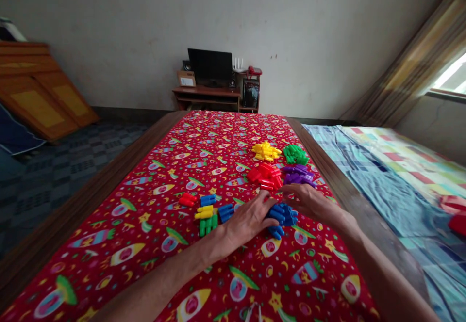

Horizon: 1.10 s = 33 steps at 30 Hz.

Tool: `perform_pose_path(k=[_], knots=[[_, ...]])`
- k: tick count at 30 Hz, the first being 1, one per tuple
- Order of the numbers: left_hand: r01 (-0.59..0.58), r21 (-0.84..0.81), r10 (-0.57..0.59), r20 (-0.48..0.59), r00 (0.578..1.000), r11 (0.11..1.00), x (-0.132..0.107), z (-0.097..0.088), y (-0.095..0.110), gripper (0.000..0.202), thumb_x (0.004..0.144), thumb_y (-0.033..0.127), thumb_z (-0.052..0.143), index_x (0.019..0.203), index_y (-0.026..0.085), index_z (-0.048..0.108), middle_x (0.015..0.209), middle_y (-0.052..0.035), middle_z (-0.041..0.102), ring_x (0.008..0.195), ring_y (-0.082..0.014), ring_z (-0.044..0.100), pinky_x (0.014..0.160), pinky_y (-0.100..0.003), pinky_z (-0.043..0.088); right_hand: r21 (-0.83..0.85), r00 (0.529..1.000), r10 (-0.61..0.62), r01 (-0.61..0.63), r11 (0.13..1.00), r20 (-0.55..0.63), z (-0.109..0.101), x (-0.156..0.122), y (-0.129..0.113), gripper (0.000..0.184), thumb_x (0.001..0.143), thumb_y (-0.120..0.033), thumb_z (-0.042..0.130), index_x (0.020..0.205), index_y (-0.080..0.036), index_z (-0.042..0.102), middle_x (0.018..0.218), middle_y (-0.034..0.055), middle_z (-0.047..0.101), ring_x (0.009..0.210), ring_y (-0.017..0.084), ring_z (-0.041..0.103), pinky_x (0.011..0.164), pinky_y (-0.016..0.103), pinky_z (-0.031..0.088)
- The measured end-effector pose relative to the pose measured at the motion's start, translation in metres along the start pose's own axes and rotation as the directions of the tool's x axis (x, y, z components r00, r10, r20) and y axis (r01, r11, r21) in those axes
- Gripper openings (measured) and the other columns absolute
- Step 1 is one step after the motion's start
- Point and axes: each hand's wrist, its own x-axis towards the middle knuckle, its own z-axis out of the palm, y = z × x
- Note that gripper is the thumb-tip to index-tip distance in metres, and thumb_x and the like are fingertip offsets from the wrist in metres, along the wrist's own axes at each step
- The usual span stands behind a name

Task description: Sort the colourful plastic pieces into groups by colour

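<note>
Glossy plastic toy blocks, shaped like joined tubes, lie in small piles by colour. My left hand (251,215) rests at the left side of the blue pile (277,216), thumb and fingers apart at its edge. Across the same pile, my right hand (307,200) hovers low with fingers stretched leftward, close to the purple pile (299,174). Just beyond my left fingertips is the red pile (265,172). To the left of my left hand sit a single red block (188,199), blue blocks (208,200), yellow blocks (204,212) and green blocks (208,225).
A yellow pile (266,151) and a green pile (295,154) lie farther back. The red patterned cloth (153,244) covers a long wooden table (140,142). A bed (367,167) stands along the right. Against the wall is a desk (207,94) with a monitor (210,67).
</note>
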Motion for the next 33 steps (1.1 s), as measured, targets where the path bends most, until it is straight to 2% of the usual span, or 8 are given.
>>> perform_pose_path(k=[5,8,12,16,22,27,30,33], knots=[[0.121,0.044,-0.123,0.056,0.991,0.992,-0.008,0.006,-0.003,0.073,0.082,0.060,0.060,0.140,0.023,0.037,0.134,-0.0146,0.048,0.122,-0.0333,0.054,0.095,-0.043,0.050,0.004,0.996,-0.079,0.079,0.997,0.032,0.020,-0.025,0.004,0.057,0.089,-0.044,0.059,0.140,-0.024,0.046,0.139,0.0144,0.053,0.123,0.028,0.054,0.097,0.042,0.049],[0.144,-0.019,-0.141,0.128,0.982,0.989,-0.009,0.018,-0.004,0.088,0.076,0.054,0.071,0.147,0.021,0.028,0.137,-0.0167,0.047,0.125,-0.0335,0.052,0.099,-0.041,0.047,-0.029,0.995,-0.080,0.081,0.996,0.051,0.039,-0.035,0.013,0.068,0.083,-0.038,0.066,0.144,-0.023,0.040,0.141,0.0173,0.049,0.123,0.030,0.054,0.096,0.045,0.050],[0.054,-0.032,-0.051,0.091,0.995,0.998,0.005,0.033,-0.005,0.085,0.085,0.044,0.066,0.151,0.021,0.018,0.149,-0.0186,0.037,0.139,-0.0329,0.035,0.110,-0.044,0.036,-0.008,0.993,-0.102,0.101,0.995,-0.063,0.054,-0.042,0.033,0.064,0.087,-0.032,0.062,0.145,-0.022,0.037,0.135,0.0172,0.054,0.121,0.029,0.055,0.097,0.047,0.050],[0.098,0.012,-0.099,0.109,0.989,0.995,0.025,0.031,0.001,0.087,0.082,0.047,0.068,0.149,0.013,0.023,0.141,-0.0222,0.045,0.131,-0.0357,0.046,0.103,-0.043,0.044,0.003,0.977,-0.148,0.150,0.989,-0.154,0.051,-0.043,0.048,0.061,0.089,-0.036,0.059,0.144,-0.022,0.038,0.134,0.0182,0.055,0.120,0.030,0.056,0.095,0.048,0.051],[0.056,0.064,-0.061,0.080,0.995,0.996,0.015,0.034,-0.011,0.103,0.072,0.060,0.071,0.151,0.018,0.020,0.139,-0.0197,0.045,0.123,-0.0355,0.053,0.096,-0.043,0.048,0.049,0.989,-0.136,0.139,0.989,-0.051,0.036,-0.041,0.040,0.061,0.088,-0.030,0.059,0.145,-0.023,0.038,0.135,0.0166,0.055,0.120,0.028,0.057,0.096,0.044,0.051],[-0.003,0.171,0.001,0.013,1.000,0.985,-0.001,0.049,-0.028,0.089,0.084,0.061,0.055,0.153,0.024,0.013,0.150,-0.0180,0.037,0.131,-0.0332,0.047,0.101,-0.043,0.045,0.058,0.989,-0.146,0.148,0.987,-0.036,0.030,-0.040,0.042,0.062,0.087,-0.030,0.060,0.145,-0.024,0.039,0.139,0.0147,0.053,0.124,0.028,0.054,0.100,0.045,0.048],[-0.022,0.243,0.029,-0.023,0.999,0.970,-0.003,0.052,-0.027,0.079,0.092,0.059,0.043,0.153,0.022,0.010,0.152,-0.0194,0.034,0.131,-0.0311,0.048,0.102,-0.041,0.045,0.069,0.991,-0.137,0.137,0.988,-0.002,0.029,-0.037,0.042,0.059,0.087,-0.031,0.060,0.144,-0.025,0.042,0.134,0.0131,0.057,0.119,0.026,0.057,0.098,0.042,0.049],[-0.024,0.273,0.027,-0.008,1.000,0.962,-0.003,0.051,-0.023,0.085,0.090,0.061,0.044,0.154,0.019,0.007,0.151,-0.0222,0.035,0.129,-0.0324,0.050,0.099,-0.041,0.047,0.065,0.988,-0.153,0.151,0.986,0.025,0.030,-0.035,0.040,0.055,0.089,-0.033,0.058,0.142,-0.023,0.045,0.130,0.0133,0.060,0.115,0.025,0.060,0.096,0.039,0.051]])
